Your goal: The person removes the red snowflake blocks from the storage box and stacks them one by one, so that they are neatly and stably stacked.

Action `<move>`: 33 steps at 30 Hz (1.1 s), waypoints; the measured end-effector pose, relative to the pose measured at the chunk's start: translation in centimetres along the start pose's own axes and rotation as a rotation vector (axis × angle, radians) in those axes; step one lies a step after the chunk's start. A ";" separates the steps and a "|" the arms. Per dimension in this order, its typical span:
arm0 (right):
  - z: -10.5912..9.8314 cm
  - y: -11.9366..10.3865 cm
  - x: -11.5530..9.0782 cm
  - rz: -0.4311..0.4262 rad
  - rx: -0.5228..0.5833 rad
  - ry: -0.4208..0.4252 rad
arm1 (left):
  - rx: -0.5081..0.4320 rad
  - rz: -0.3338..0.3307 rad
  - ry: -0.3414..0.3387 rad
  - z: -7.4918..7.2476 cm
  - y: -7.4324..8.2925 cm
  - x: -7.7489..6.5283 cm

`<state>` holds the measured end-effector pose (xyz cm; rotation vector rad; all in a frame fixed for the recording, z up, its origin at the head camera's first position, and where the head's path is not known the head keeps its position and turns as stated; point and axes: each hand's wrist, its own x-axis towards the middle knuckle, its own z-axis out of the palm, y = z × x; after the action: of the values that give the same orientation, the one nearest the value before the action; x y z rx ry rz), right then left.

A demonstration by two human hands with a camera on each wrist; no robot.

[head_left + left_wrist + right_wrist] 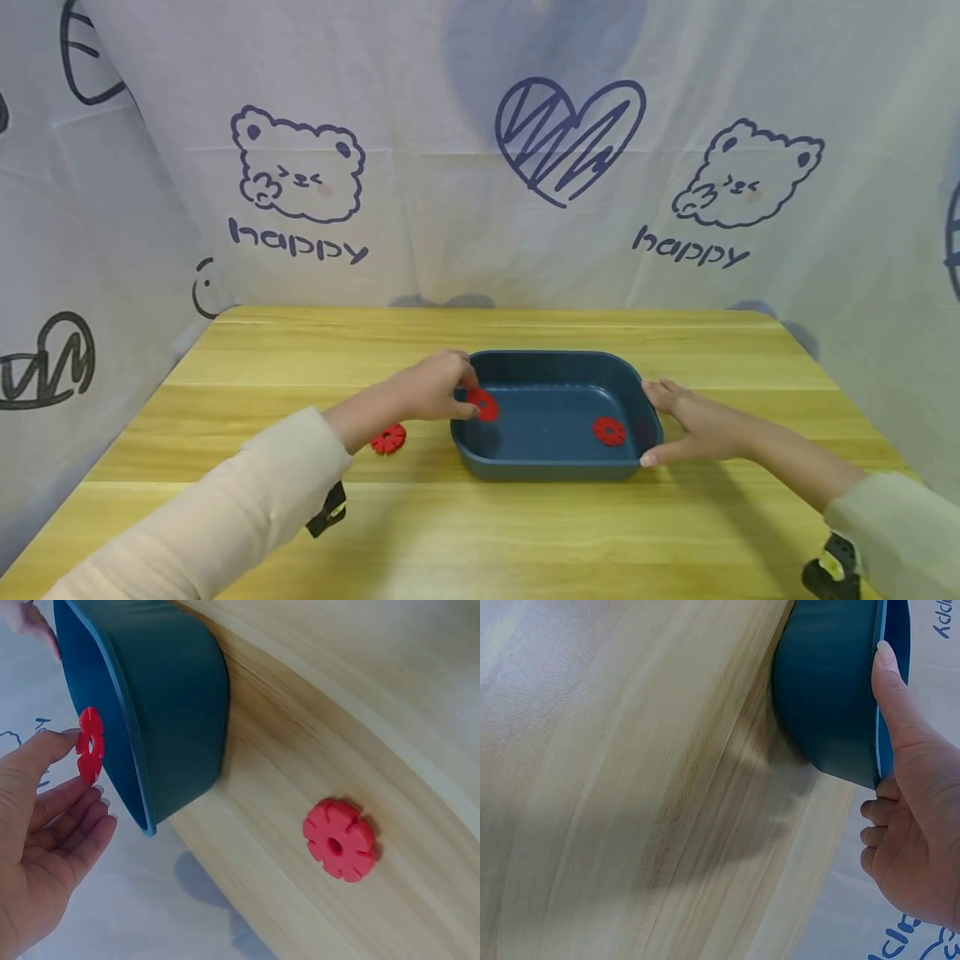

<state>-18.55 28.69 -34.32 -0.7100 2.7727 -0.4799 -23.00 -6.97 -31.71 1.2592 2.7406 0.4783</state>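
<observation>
My left hand pinches a red notched plastic snowflake disc between thumb and fingertips, over the left end of a dark blue basin. Inside, toward the basin's right, lies another red disc. A third disc rests flat on the table, left of the basin and below my left forearm in the head view. At the right end, my right hand holds the basin by its rim, the thumb along the edge and the other fingers curled by the corner; some fingertips are hidden.
The light wooden table carries the basin near its middle. Behind it and at the left hangs a white cloth with drawn bears and a heart. Black straps with small devices sit at both wrists.
</observation>
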 end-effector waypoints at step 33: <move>-0.3 -0.1 0.0 0.019 0.003 -0.020 | -0.082 -0.092 0.416 2.2 -4.3 -6.7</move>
<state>-18.67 28.70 -33.99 -0.6836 2.7568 -0.4708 -21.24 -14.08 -35.47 1.1130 3.0520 0.9269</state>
